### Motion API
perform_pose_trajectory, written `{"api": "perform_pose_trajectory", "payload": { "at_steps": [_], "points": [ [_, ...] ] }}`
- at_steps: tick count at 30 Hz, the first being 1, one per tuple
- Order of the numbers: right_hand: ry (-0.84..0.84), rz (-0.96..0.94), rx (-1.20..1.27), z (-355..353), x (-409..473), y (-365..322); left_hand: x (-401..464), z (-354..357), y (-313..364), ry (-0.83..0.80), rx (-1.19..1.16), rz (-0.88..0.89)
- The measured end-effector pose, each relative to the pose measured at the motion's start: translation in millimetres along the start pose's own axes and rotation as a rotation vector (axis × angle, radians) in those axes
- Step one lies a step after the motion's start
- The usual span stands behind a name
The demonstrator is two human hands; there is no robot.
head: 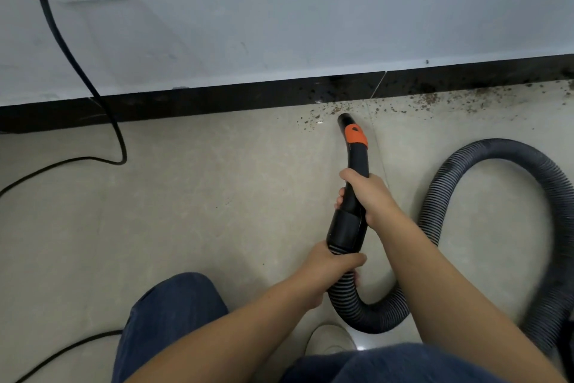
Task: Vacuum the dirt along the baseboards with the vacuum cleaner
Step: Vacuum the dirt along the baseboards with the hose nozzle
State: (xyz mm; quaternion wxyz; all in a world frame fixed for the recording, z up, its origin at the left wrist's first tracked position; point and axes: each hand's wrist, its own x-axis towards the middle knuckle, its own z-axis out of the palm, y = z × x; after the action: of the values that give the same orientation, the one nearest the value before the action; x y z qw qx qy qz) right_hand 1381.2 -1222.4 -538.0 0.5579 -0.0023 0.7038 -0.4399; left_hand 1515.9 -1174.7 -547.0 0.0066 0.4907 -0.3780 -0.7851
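Beside the baseboard [217, 103], both hands are gripping the vacuum, right hand [369, 196] on nozzle [354, 146], left hand [329, 270] on hose [466, 165], reaching dirt [428, 100] remaining rightward.

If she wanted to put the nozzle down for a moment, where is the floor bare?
Bare tile lies left of the nozzle, between the baseboard and the power cord. To the right it is crowded: dirt lines the baseboard and the hose loops over the floor.
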Motion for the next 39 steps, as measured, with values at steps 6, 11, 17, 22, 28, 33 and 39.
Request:
{"api": "perform_pose_trajectory", "payload": {
  "at_steps": [6,11,17,22,28,33,39],
  "points": [
    [-0.006,-0.010,-0.063,2.1,7.3,-18.5,9.9,4.0,11.1,0.008,-0.062,0.022],
    [0.013,-0.027,-0.089,1.2,15.8,-32.3,21.7,10.2,22.1,0.015,-0.108,0.031],
    [-0.005,-0.016,-0.128,3.5,16.6,-36.7,23.4,12.9,20.9,0.025,-0.157,0.050],
    [-0.044,-0.016,-0.166,13.8,10.6,-26.9,20.3,10.6,4.5,0.084,-0.175,0.029],
    [-0.044,0.012,-0.168,0.3,-3.7,-10.1,6.5,23.8,-15.8,0.075,-0.149,0.006],
    [-0.097,0.006,-0.270,5.8,-12.3,3.0,-1.7,33.6,-35.8,0.140,-0.192,0.001],
    [-0.116,-0.016,-0.302,21.7,-9.4,-3.8,-0.8,22.9,-25.9,0.164,-0.228,0.007]
  ]
}}
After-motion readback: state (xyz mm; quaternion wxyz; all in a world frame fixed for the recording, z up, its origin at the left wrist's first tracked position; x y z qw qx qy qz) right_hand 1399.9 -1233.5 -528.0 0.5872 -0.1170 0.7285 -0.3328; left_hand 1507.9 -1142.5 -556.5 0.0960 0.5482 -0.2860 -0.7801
